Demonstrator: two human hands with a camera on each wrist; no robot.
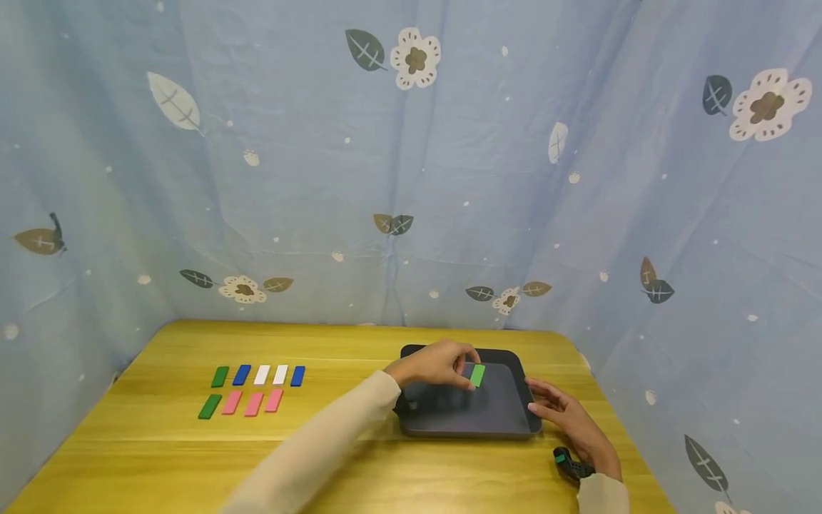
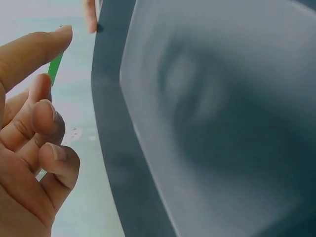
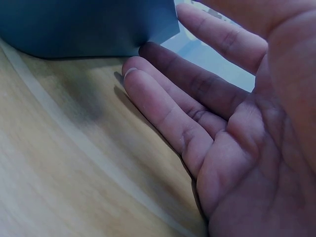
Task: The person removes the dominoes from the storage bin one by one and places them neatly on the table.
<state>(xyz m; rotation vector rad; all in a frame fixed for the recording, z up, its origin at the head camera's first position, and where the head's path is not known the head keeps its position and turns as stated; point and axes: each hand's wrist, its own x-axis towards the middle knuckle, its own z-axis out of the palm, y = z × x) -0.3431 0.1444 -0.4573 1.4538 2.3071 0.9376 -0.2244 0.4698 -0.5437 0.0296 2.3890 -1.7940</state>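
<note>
Above the dark grey tray [image 1: 475,432], my left hand [image 1: 442,363] pinches a small bright green rectangular tile [image 1: 477,375] between thumb and fingers. In the left wrist view only a sliver of the green tile [image 2: 55,68] shows between the fingertips, and the other fingers are bent. My right hand [image 1: 574,420] is at the tray's right side. Its fingers reach the tray's wall [image 3: 89,29] in the right wrist view, extended and fairly straight, their tips at or against it. My left hand and forearm hide part of the tray's left side.
Left of the tray, two rows of tiles lie on the wooden table [image 1: 160,457]: two dark green tiles [image 1: 209,406], two blue tiles [image 1: 241,375], two white tiles [image 1: 261,375] and three pink tiles [image 1: 253,404]. A patterned blue curtain [image 1: 308,178] surrounds the table's back and sides.
</note>
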